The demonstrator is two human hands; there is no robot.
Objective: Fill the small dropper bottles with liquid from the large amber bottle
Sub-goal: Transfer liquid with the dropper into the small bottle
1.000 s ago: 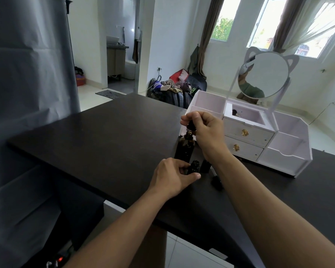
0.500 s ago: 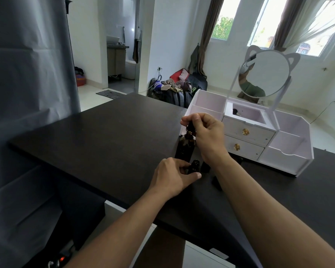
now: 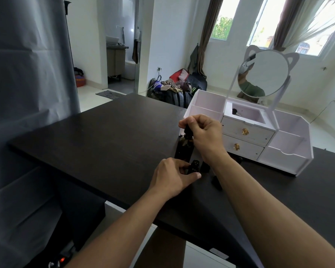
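Note:
The large amber bottle (image 3: 183, 149) stands upright on the dark table (image 3: 104, 144). My right hand (image 3: 203, 135) pinches the black dropper cap (image 3: 188, 130) at the bottle's neck. In front of it, my left hand (image 3: 172, 176) grips a small dark dropper bottle (image 3: 193, 166), open mouth up, on the table. A second small dark bottle (image 3: 205, 166) stands just right of it, partly hidden by my right wrist. A small black cap (image 3: 216, 182) lies on the table under my right forearm.
A white vanity organiser (image 3: 286, 151) with two drawers and a round cat-ear mirror (image 3: 263, 73) stands right behind the bottles. A grey curtain (image 3: 27, 93) hangs at the left. The table's front edge runs under my forearms.
My right hand with the dropper cap has barely shifted at the amber bottle's neck. My left hand keeps its hold on the small bottle. The view has drifted slightly.

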